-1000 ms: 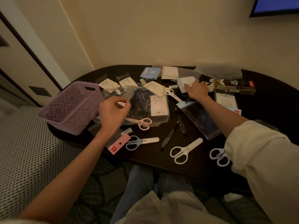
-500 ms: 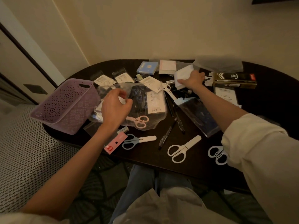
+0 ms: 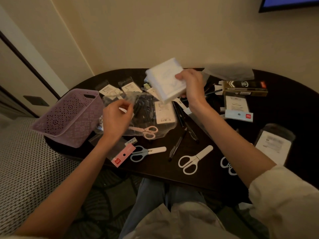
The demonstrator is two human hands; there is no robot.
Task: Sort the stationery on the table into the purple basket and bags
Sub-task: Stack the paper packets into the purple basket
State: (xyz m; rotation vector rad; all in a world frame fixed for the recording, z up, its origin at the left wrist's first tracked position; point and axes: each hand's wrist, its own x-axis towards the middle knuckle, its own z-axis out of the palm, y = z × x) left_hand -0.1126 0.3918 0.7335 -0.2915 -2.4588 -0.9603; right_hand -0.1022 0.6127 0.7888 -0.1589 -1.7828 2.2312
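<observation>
Head view: four scissors (image 3: 193,158), one basket (image 3: 69,116).

Right hand (image 3: 190,85) is up above the dark table (image 3: 284,135), thumb on top and fingers curled under a white packet (image 3: 165,80). Left hand (image 3: 115,120) hovers lower, nearer the table's left end, fingers bent, thumb and fingertips pinching clear plastic. Both forearms bare.
</observation>
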